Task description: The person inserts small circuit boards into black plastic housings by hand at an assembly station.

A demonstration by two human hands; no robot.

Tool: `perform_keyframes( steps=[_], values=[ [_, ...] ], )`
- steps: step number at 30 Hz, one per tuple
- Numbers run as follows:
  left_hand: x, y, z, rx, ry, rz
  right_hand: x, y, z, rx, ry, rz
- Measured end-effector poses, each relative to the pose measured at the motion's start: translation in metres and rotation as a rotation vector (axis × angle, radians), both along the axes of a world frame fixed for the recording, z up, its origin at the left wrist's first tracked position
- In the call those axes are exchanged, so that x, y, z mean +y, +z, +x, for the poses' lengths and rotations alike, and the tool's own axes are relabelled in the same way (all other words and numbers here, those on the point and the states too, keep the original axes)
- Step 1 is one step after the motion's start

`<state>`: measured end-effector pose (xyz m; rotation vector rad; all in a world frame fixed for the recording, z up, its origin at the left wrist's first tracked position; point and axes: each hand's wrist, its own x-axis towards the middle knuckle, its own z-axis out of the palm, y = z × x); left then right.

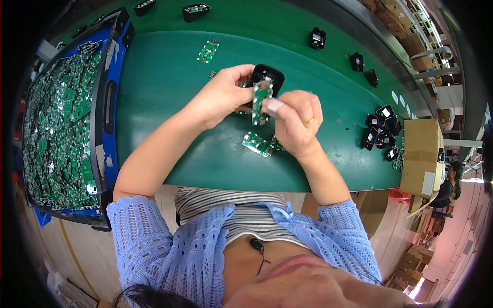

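Observation:
My left hand [224, 95] is closed around a black plastic housing [275, 78], held tilted above the green work surface. In front of the housing a green circuit board [261, 107] stands on edge, its far end overlapping the housing's opening. My right hand [299, 120] pinches this board at its right side, thumb and curled fingers together. My left thumb lies against or close to the board's left edge. Below my hands a loose green circuit board [255, 143] lies flat, with another partly hidden by my right wrist. One more loose board [208, 51] lies farther off.
A blue crate [111, 131] heaped with circuit boards stands at the left. Several black housings [381, 127] are piled at the right beside a cardboard box [420, 154]. More housings [317, 38] sit spaced along the green strip at the back. A person [453, 185] is at far right.

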<state>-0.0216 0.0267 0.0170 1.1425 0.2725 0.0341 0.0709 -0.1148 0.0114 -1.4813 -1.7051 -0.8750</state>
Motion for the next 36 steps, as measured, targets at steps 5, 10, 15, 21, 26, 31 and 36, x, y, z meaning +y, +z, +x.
perform_keyframes(
  steps=[5, 10, 15, 21, 26, 31, 36],
  values=[
    [-0.015, 0.007, -0.002, -0.015, 0.186, 0.187, 0.005, -0.005, 0.003, 0.084, -0.125, 0.023],
    [-0.008, 0.004, -0.004, -0.062, 0.05, 0.066, 0.004, -0.004, 0.007, 0.169, -0.135, 0.097],
    [-0.012, 0.003, -0.003, -0.158, 0.017, 0.026, 0.006, -0.003, 0.015, 0.168, -0.153, 0.059],
    [-0.019, 0.0, 0.0, -0.15, 0.102, 0.143, 0.007, -0.003, 0.014, 0.198, -0.152, 0.028],
    [-0.021, 0.001, -0.001, -0.155, 0.12, 0.02, 0.004, -0.003, 0.013, 0.201, -0.179, 0.019],
    [-0.024, 0.002, -0.001, -0.139, 0.137, -0.092, 0.002, -0.002, 0.012, 0.214, -0.187, -0.037],
    [-0.028, -0.001, -0.002, -0.193, 0.159, 0.054, 0.002, -0.001, 0.014, 0.152, -0.151, -0.073]
  ],
)
